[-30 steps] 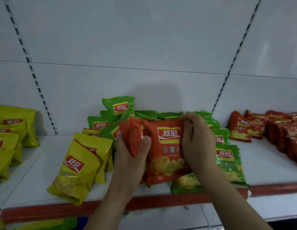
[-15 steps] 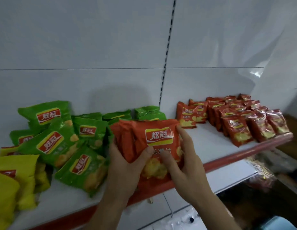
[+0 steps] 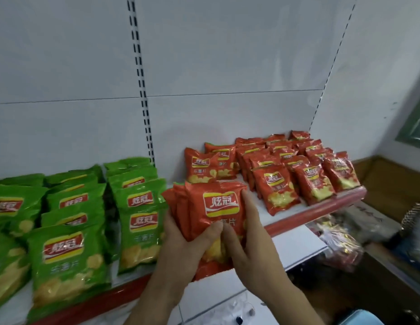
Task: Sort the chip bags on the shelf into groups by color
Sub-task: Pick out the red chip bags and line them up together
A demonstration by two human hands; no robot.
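Both hands have carried the orange chip bags [image 3: 218, 207] rightward; left hand [image 3: 181, 240] and right hand [image 3: 249, 240] grip them, orange pile [image 3: 298, 170] at two o'clock.

A wrapped bundle [image 3: 338, 249] lies below right, near a green-framed board [image 3: 415, 127] on the wall.

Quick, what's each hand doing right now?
Left hand: grips the stack of orange chip bags.
Right hand: grips the same stack from the right side.
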